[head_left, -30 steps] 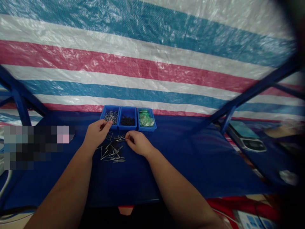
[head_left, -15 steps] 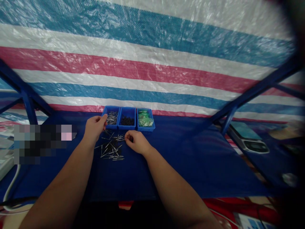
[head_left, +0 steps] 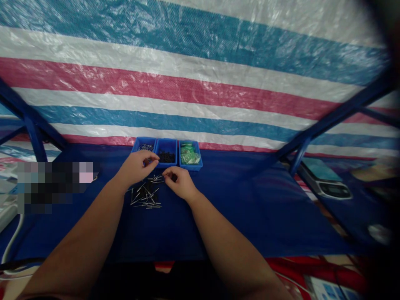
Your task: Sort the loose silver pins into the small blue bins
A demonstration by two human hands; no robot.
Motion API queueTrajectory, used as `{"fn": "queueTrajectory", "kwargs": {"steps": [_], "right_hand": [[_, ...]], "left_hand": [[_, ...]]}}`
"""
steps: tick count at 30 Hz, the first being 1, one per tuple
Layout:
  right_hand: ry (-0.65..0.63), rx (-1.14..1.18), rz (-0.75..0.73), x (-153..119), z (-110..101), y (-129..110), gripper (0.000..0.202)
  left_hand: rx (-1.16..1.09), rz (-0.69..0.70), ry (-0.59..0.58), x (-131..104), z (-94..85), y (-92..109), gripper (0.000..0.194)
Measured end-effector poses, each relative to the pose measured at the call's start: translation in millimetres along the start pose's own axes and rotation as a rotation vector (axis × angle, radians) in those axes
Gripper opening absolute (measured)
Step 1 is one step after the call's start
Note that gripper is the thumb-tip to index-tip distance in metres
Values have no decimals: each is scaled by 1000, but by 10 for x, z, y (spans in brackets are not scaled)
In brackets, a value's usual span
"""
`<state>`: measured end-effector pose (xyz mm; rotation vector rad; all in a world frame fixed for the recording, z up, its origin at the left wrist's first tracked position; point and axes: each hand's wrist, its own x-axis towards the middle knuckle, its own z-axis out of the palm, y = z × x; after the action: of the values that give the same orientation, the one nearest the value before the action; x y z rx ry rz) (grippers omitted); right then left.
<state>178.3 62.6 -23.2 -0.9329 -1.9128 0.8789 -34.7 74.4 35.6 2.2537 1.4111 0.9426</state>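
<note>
My left hand (head_left: pixel 137 166) is closed, thumb against fingers, in front of the left blue bin (head_left: pixel 145 147) of silvery metal pieces; what it pinches is too small to name. Just right of it, my right hand (head_left: pixel 179 181) is curled with thumb and index finger together, its contents hidden. Below the hands, a loose pile of thin metal pieces (head_left: pixel 146 196) with dark bits among them lies on the blue table. The middle bin (head_left: pixel 167 156) holds small black parts. Green and clear packets (head_left: pixel 190 155) fill the right bin.
The blue table surface (head_left: pixel 237 208) spreads around the bins. A digital scale (head_left: pixel 333 189) stands at the right beyond a blue metal frame (head_left: pixel 303 146). Blurred items and a white cable (head_left: pixel 15 237) are at the left. A striped sheet (head_left: pixel 193 89) hangs behind.
My left hand has moved right, from the left bin's front edge toward the middle bin and my right hand. My right hand has barely shifted. The view has moved slightly.
</note>
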Motion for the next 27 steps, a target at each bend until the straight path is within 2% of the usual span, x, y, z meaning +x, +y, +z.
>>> {"fn": "queueTrajectory", "kwargs": {"steps": [2, 6, 10, 17, 19, 20, 22, 24, 25, 27], "right_hand": [[78, 37, 11, -1, 12, 4, 13], [166, 79, 66, -1, 9, 27, 15], [163, 80, 95, -5, 1, 42, 15], [126, 92, 65, -12, 39, 40, 17], [102, 104, 69, -13, 31, 41, 28], [80, 104, 81, -14, 21, 41, 35], [13, 58, 97, -18, -8, 31, 44], [-62, -56, 74, -23, -37, 4, 42], [-95, -129, 51, -25, -47, -15, 39], [-142, -264, 5, -29, -53, -56, 34]], "left_hand": [[-29, 84, -95, -106, 73, 27, 22], [-33, 147, -164, -197, 162, -43, 23], [-20, 147, -186, -193, 172, -114, 23], [-13, 153, -187, -200, 144, -79, 25], [1, 127, -130, -195, 130, -90, 27], [12, 82, -61, -191, 120, -106, 29], [69, -87, 147, -180, 95, -156, 32], [185, -305, 338, -168, 63, -219, 37], [250, -397, 387, -164, 46, -248, 40], [333, -501, 396, -160, 16, -288, 43]]}}
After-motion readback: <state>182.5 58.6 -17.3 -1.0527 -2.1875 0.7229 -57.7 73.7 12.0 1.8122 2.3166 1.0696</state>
